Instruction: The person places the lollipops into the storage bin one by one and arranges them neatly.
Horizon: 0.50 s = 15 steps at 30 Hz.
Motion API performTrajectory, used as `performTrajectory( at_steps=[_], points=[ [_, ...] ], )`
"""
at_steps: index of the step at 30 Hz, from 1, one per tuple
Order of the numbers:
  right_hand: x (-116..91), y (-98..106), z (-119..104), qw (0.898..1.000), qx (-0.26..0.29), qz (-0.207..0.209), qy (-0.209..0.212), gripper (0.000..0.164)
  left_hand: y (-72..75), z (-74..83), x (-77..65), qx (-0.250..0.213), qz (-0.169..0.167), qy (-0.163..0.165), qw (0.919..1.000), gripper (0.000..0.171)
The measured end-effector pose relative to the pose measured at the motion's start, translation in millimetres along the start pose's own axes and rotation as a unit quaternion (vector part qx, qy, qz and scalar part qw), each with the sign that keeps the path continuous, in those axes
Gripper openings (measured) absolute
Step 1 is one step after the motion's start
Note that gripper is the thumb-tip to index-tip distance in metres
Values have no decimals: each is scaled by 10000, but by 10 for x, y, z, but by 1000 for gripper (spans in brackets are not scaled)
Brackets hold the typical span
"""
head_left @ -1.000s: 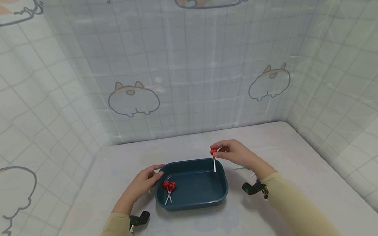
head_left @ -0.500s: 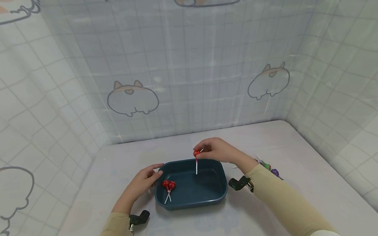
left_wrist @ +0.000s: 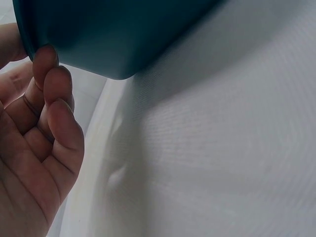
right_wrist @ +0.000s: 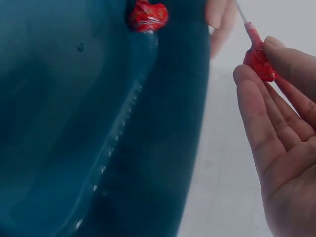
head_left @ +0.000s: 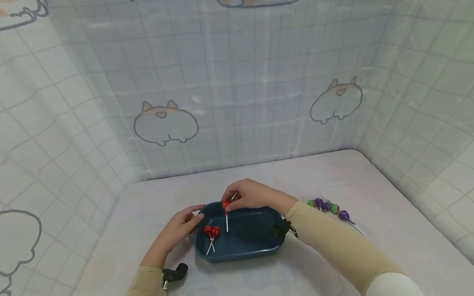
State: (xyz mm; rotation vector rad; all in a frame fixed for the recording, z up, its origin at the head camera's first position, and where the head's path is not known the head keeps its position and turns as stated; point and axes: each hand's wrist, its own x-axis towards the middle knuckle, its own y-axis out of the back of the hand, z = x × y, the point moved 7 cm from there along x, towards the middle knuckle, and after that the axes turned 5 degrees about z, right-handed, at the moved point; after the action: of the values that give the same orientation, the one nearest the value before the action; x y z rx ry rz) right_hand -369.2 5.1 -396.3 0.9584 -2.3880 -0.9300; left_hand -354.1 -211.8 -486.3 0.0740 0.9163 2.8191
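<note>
Between thumb and fingertips my right hand (head_left: 248, 195) pinches a red-wrapped lollipop (right_wrist: 260, 64) by its candy end. Its white stick hangs down over the left half of a dark teal tray (head_left: 249, 254). Inside the tray, toward its left end, red lollipops (head_left: 211, 231) lie with their sticks crossed. My left hand (head_left: 179, 227) holds the tray's left end at the rim. In the left wrist view, its curled fingers (left_wrist: 61, 126) touch the outside of the teal wall, with the thumb at the rim.
Several purple and green lollipops (head_left: 335, 209) lie on the white table (head_left: 243, 284) right of the tray, near my right sleeve. A grid-patterned curtain (head_left: 243, 99) rises behind and at both sides.
My right hand has carried the red lollipop leftward, from the tray's right back corner to above its left part. The left hand stays at the rim.
</note>
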Motion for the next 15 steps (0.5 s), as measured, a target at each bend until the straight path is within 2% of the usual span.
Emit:
performTrajectory(
  at_steps=[5,15],
  points=[
    [112,-160,-30,9992,-347,-174,-23,22,6,-4,-7,-58,2,8,10000,48],
    [228,-415,63,9950,-877,-463,-83,17,-4,1,-4,-81,-1,-9,10000,48]
  ],
)
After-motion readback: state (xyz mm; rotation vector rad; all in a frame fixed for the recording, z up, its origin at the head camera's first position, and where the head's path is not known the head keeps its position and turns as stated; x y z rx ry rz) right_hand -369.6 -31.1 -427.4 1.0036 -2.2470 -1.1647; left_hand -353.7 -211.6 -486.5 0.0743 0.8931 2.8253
